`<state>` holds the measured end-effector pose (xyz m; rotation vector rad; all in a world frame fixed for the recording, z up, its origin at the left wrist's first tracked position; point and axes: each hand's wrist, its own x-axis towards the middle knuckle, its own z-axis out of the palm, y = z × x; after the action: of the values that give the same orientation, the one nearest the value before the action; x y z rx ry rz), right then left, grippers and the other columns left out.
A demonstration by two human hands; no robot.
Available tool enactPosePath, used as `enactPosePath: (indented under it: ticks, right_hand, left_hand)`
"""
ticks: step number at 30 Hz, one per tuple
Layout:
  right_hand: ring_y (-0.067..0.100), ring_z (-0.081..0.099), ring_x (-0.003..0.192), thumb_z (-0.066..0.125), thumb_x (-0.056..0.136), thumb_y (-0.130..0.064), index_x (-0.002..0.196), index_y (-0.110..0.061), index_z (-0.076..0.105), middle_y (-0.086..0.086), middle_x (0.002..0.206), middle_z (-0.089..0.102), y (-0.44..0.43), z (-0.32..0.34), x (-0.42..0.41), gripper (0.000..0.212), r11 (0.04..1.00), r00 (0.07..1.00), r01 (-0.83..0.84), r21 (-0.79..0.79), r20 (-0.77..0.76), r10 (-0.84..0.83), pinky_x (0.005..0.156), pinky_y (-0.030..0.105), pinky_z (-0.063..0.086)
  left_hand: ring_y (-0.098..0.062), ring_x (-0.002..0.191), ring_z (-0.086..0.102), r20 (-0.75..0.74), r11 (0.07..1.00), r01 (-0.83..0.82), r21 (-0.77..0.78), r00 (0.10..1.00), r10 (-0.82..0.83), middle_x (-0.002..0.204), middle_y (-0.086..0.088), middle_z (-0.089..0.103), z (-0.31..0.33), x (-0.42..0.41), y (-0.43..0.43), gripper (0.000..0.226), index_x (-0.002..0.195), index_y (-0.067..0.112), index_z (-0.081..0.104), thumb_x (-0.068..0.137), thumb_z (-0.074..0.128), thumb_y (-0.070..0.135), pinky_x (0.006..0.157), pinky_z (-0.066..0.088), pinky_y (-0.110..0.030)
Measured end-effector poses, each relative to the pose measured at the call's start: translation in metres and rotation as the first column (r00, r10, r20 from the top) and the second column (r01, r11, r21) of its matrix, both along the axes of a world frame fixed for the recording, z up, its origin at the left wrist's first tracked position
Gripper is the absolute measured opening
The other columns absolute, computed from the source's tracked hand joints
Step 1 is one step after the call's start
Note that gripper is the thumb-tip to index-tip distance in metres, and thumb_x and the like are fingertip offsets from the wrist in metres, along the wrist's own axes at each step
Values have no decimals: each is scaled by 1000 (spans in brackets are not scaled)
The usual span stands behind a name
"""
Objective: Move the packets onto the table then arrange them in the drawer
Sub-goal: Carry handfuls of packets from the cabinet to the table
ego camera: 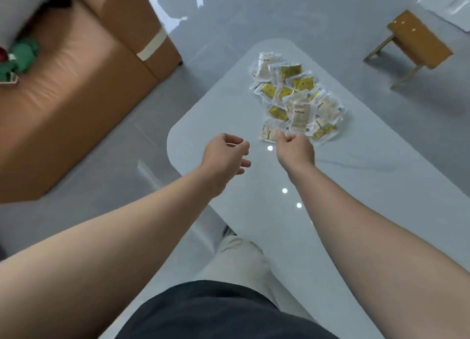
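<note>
Grey glossy floor (229,20) of a living room, with a tan sofa (76,97) at left bearing a blurred green object (24,56) that cannot be identified. At centre stands a pale, rounded low surface (223,109). The left hand (226,158) hovers over its near-left edge, fingers loosely curled and holding nothing. The packets (295,99), yellow ones and pale ones in clear wrappers, lie in one overlapping heap toward the far half of the surface. The right hand (295,150) sits at the near edge of this heap with fingers curled under; whether it pinches the nearest packet or merely touches it cannot be told. A wooden stool (417,38) stands at upper right. Judged from this layout, the first stage (packets onto the surface) appears complete or nearly so, and arranging them in the drawer remains. No drawer is in view, the packet count is obscured by overlap, and the print on the packets is illegible.
</note>
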<state>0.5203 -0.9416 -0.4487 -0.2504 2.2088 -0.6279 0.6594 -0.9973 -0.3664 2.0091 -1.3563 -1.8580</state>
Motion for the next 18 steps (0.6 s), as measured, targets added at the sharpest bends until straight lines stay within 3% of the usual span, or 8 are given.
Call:
enactPosePath:
  ticks: [4, 9, 13, 18]
  right_hand:
    - [28, 58, 83, 51, 99, -44, 87, -16, 56, 5, 88, 61, 3, 29, 88, 31, 985, 985, -146, -88, 76, 153, 67, 32, 44]
    - [20, 51, 70, 48, 102, -42, 83, -14, 50, 1, 77, 51, 14, 56, 202, 33, 875, 868, -470, -111, 120, 482, 55, 29, 33]
    - [20, 49, 66, 48, 101, -44, 76, -19, 47, 1, 74, 54, 42, 71, 302, 35, 662, 659, -741, -113, 72, 749, 67, 31, 40]
    - [20, 48, 63, 50, 102, -44, 73, -19, 46, 0, 69, 51, 121, 97, 435, 38, 339, 337, -935, -106, 30, 941, 62, 30, 38]
  left_hand:
    - [-14, 66, 68, 18, 996, -81, -34, 996, 82, 97, -4, 70, 34, 86, 35, 10, 103, 17, 58, 96, 59, 24, 60, 53, -29]
    - [-12, 57, 58, 32, 917, -398, -29, 916, 399, 87, -1, 66, 48, 218, 93, 7, 96, 16, 58, 98, 57, 23, 50, 41, -22]
    - [-14, 59, 56, 18, 761, -647, -51, 761, 649, 82, -2, 65, 52, 322, 167, 6, 93, 15, 59, 97, 57, 19, 54, 41, -26]
    - [-15, 60, 54, -67, 483, -875, -38, 484, 872, 81, -1, 61, 64, 427, 293, 7, 91, 15, 57, 98, 55, 16, 56, 39, -26]
